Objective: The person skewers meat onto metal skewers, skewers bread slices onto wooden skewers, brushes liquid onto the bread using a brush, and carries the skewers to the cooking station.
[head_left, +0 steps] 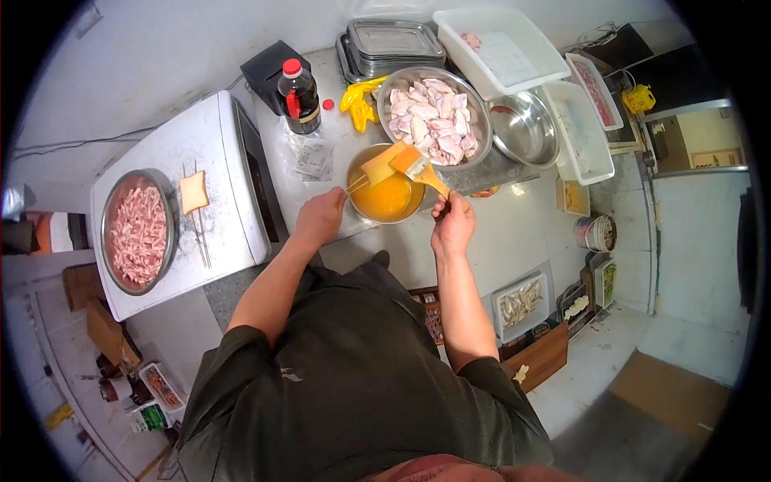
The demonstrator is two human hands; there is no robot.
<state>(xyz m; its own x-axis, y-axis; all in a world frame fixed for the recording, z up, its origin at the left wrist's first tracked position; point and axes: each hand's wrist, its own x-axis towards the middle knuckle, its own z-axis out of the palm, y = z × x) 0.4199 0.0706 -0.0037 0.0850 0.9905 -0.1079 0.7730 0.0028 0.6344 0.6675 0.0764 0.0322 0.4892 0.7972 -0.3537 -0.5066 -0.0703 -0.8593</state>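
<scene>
In the head view my left hand point(323, 215) is closed around the ends of thin skewers that run into a bread slice point(381, 167). The slice is tilted over a metal bowl point(417, 207) of yellow-orange liquid point(384, 201) that looks like beaten egg. My right hand point(453, 226) grips the handle of a wide brush point(418, 167). Its orange-coloured bristles touch or overlap the slice's right side. Farther left, another bread slice on skewers point(193, 194) lies on a white surface point(229, 229).
A bowl of cut pink meat point(138, 233) stands on the left. Behind my hands are raw chicken pieces point(434, 120) in a large bowl, a dark sauce bottle point(299, 100), yellow gloves point(361, 102), stacked metal trays point(397, 40) and white plastic tubs point(514, 56).
</scene>
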